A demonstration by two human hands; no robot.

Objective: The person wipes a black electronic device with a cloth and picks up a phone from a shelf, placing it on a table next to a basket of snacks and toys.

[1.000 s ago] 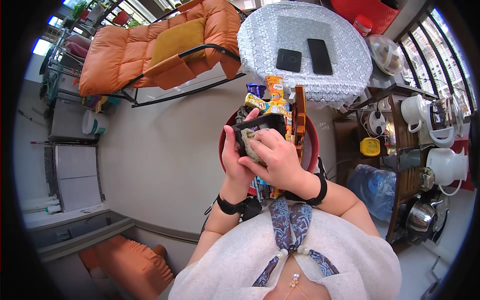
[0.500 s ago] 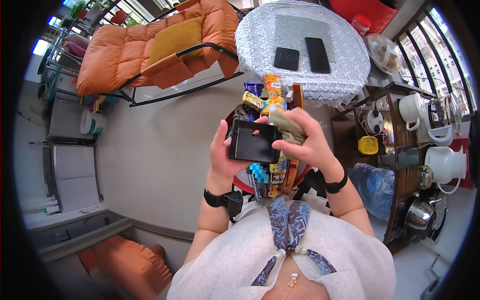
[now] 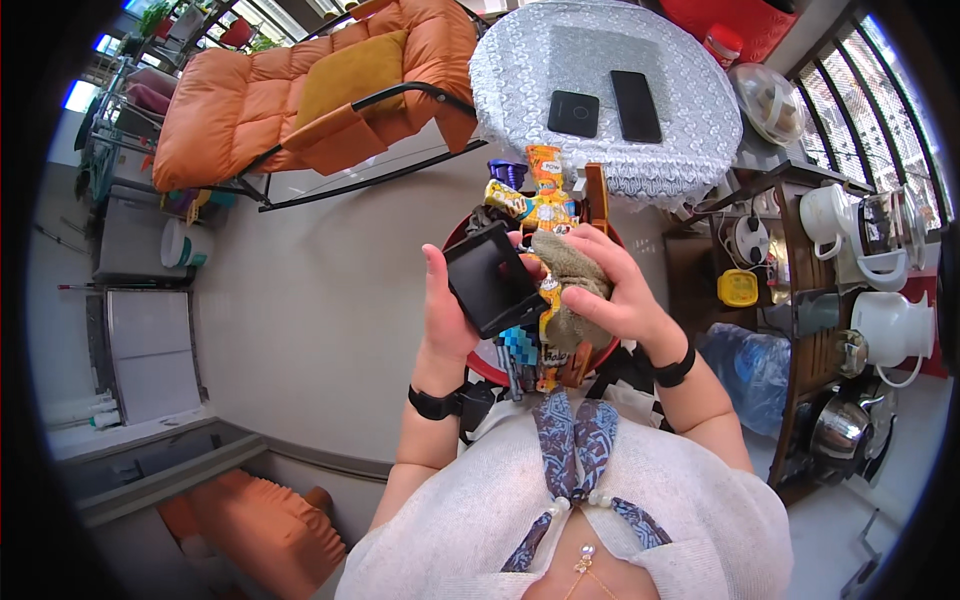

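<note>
Right beside the left hand [image 3: 447, 318] gripping the black device [image 3: 494, 279], the right hand [image 3: 612, 296] clutches a brownish cloth [image 3: 572, 290], so I'd wipe gently while bracing it firmly.

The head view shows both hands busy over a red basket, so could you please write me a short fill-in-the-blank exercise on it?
1. The left hand holds a flat black rectangular ____.
2. The right hand grips a crumpled grey-brown ____ beside that black thing.
3. Under both hands stands a round red basket filled with orange and yellow ____ packets.
4. On the round table with the white lace cloth lie ____ flat black devices.

Missing words: device; cloth; snack; two
</note>
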